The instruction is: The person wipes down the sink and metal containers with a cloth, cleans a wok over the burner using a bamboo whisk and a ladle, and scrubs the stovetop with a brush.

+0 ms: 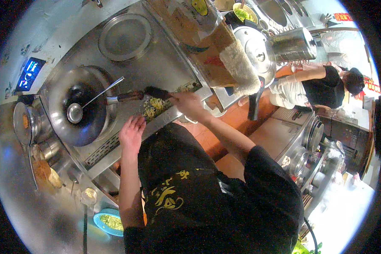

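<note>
My right hand (190, 107) grips a dark brush-like tool (158, 93) at the front edge of the steel stove top. Shredded pale-green and yellow food scraps (154, 107) lie in the stove's front channel, just below the tool. My left hand (132, 132) is beside the scraps, fingers slightly bent, with nothing visible in it. To its left sits a dark wok (90, 133), its handle (130, 96) pointing toward the tool. A metal ladle (74, 113) rests inside the wok.
A round burner ring (125, 36) is behind the wok. On the right stand a cardboard box (206, 41), a towel (239, 65) and a pressure cooker (257, 54). A blue bowl (103, 223) of shredded food is at lower left. Another person (324, 84) stands farther right.
</note>
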